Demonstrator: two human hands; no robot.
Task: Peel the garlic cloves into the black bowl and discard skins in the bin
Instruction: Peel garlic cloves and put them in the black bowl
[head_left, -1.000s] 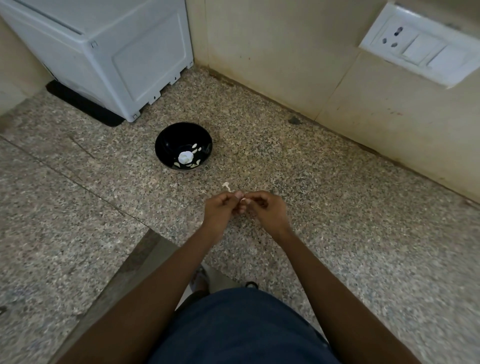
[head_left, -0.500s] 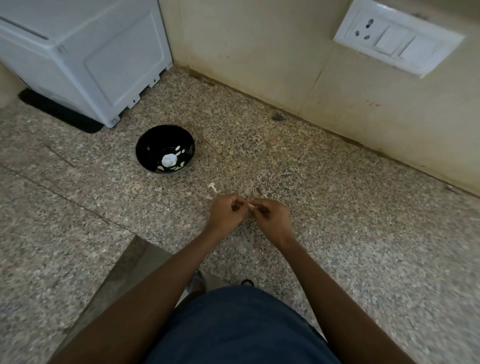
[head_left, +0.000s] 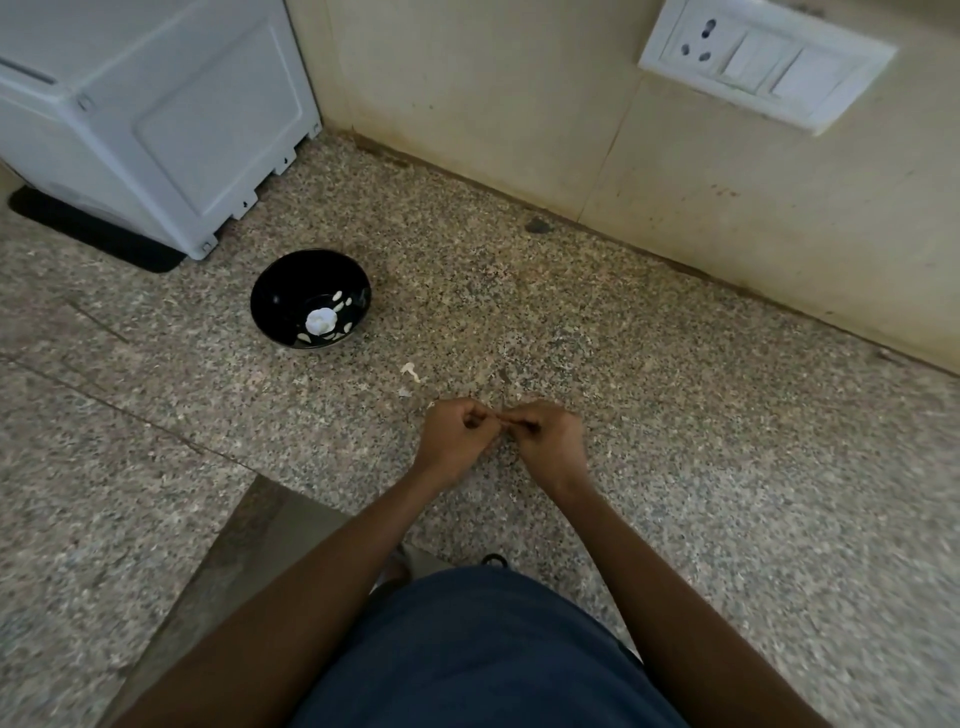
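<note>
The black bowl (head_left: 280, 291) stands on the speckled stone counter, up and left of my hands. Inside it lie a white garlic head (head_left: 319, 321) and several pale cloves (head_left: 338, 296). My left hand (head_left: 453, 441) and my right hand (head_left: 549, 441) meet fingertip to fingertip over the counter, both pinching one small garlic clove (head_left: 500, 417) that is almost hidden by the fingers. A scrap of white garlic skin (head_left: 410, 370) lies on the counter between the bowl and my hands. No bin is in view.
A white appliance (head_left: 156, 119) on a black mat (head_left: 93, 234) stands at the back left. The beige wall (head_left: 519, 104) runs behind the counter, with a white socket-and-switch plate (head_left: 763, 62) at the upper right. The counter's front edge (head_left: 244, 499) drops away at lower left.
The view has shifted a little, so bowl and wall sit differently in the frame. My hands stay together, still working the same clove.
</note>
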